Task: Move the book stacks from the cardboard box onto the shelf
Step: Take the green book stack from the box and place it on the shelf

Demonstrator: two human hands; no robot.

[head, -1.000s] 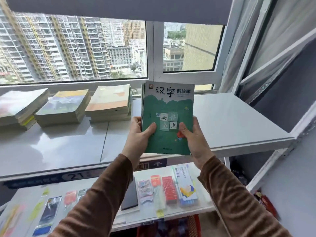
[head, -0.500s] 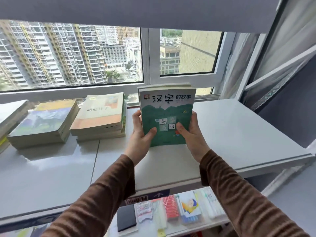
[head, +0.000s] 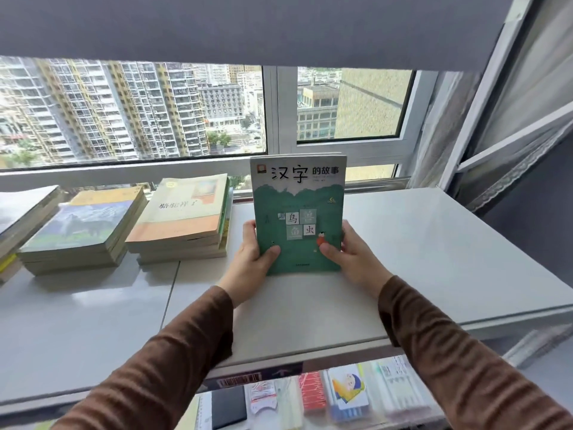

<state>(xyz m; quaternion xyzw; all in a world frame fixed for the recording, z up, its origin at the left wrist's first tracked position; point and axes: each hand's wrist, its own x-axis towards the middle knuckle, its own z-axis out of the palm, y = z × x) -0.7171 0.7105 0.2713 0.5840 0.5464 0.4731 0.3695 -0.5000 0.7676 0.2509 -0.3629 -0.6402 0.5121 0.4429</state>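
Observation:
A stack of green-covered books (head: pixel 299 200) stands tilted with its lower edge on the white shelf top (head: pixel 418 243), front cover facing me. My left hand (head: pixel 252 259) grips its left side and my right hand (head: pixel 350 259) grips its right side, thumbs on the cover. To its left lie three flat stacks: one with an orange-and-cream cover (head: pixel 183 218), one with a dark landscape cover (head: pixel 83 231), and one cut off at the frame's left edge (head: pixel 18 218). The cardboard box is out of view.
A window frame (head: pixel 273 113) runs right behind the shelf, with a grey blind above. A lower shelf (head: pixel 310 398) below my arms holds small packaged items and a black notebook. The shelf top extends bare to the right of the held stack.
The green stack has moved forward and down, from held in the air over the shelf's front edge to resting its lower edge on the shelf top. Both hands keep their grip.

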